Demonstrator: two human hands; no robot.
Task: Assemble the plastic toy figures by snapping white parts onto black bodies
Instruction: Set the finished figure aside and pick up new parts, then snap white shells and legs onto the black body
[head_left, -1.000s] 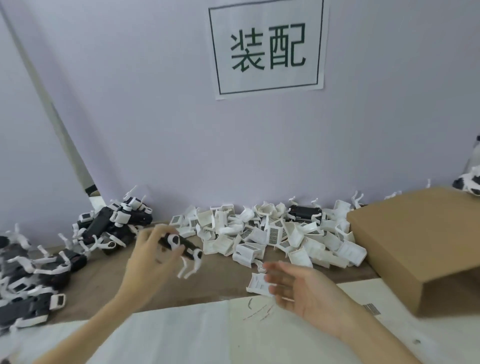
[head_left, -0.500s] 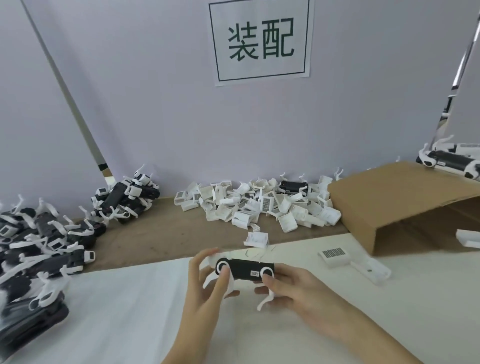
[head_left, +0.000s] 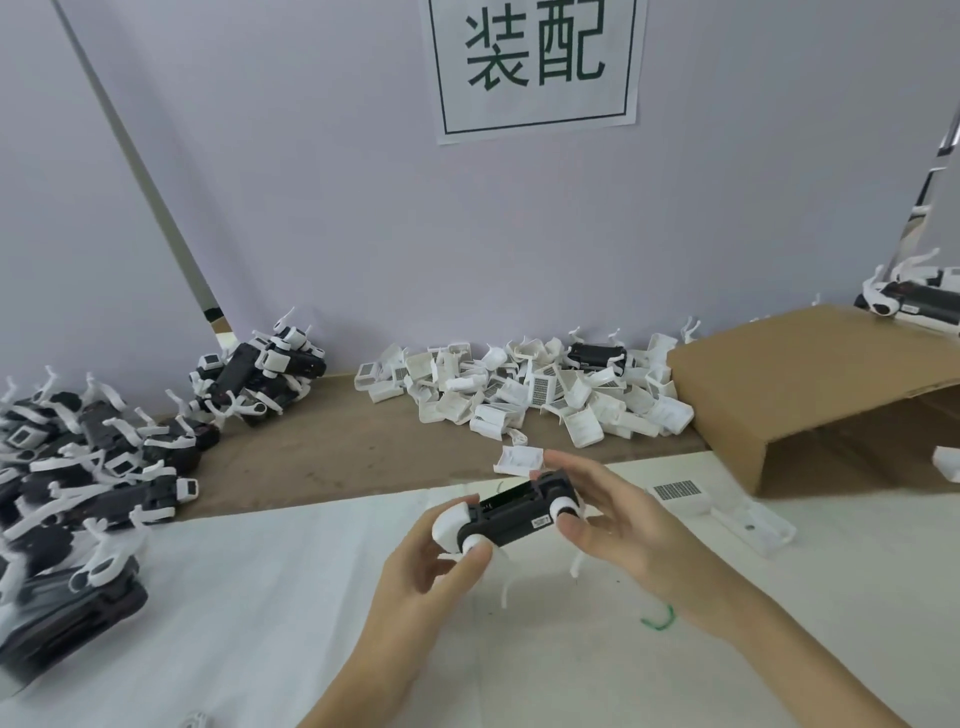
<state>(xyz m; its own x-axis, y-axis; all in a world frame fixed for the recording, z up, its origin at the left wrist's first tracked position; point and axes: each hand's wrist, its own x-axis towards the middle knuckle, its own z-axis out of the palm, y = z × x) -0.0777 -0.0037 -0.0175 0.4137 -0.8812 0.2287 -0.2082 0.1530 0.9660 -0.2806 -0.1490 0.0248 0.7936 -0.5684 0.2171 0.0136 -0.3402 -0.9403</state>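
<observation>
A black oblong plastic toy body with white rounded end pieces and thin white legs (head_left: 522, 514) is held in the air just above the white-covered surface (head_left: 260, 597), near its middle, tilted so that its right end sits higher than its left. The left hand (head_left: 431, 571) grips its left end, thumb and fingers curled round the white rounded piece there, and the right hand (head_left: 618, 519) grips its right end, the thumb pressed beside the white disc on the near face and the fingers wrapped over the far side. Two slim white legs hang down from the body toward the surface. Just behind the hands a single white tray-like part (head_left: 519, 460) lies at the edge of the brown strip of surface (head_left: 322, 457). Beyond it, against the pale lilac wall (head_left: 363, 234), is a heap of loose white plastic parts (head_left: 540, 397), with one black body (head_left: 597, 356) lying among them. To the right stands an open brown cardboard box (head_left: 800, 384), and near it two white parts, one with a barcode label (head_left: 678, 493). On the left lie a large pile of finished black-and-white figures (head_left: 83, 467) and a smaller such pile (head_left: 260, 379) against the wall. A white paper sign with dark green characters (head_left: 535, 62) hangs on the wall above.
</observation>
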